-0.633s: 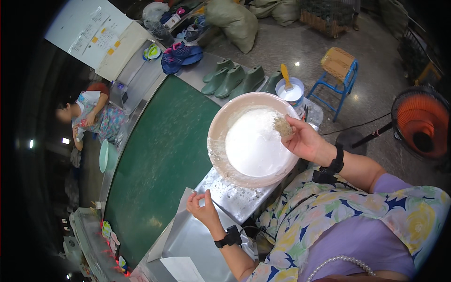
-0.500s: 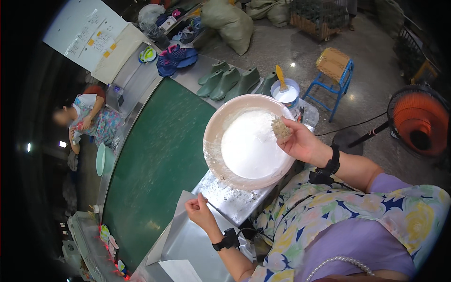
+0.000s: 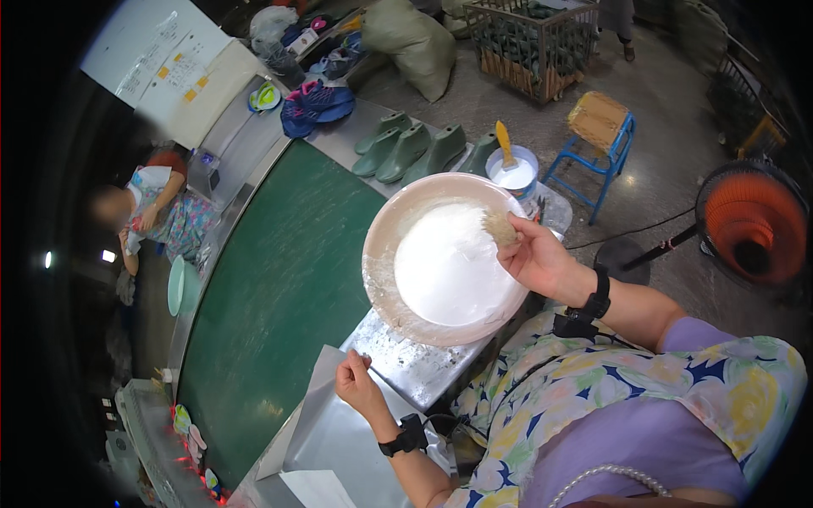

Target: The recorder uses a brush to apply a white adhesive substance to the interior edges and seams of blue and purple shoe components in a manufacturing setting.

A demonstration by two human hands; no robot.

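The left hand (image 3: 360, 388), by the grey tray (image 3: 334, 449), has curled narrower; nothing shows in it. The right hand (image 3: 542, 261) still pinches the bristly pad (image 3: 497, 228) at the bowl's (image 3: 383, 275) right side; whether it touches the white paste (image 3: 440, 275) is unclear.

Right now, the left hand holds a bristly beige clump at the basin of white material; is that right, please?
Not quite: the head view shows the right hand holding the bristly beige clump at the basin of white material.
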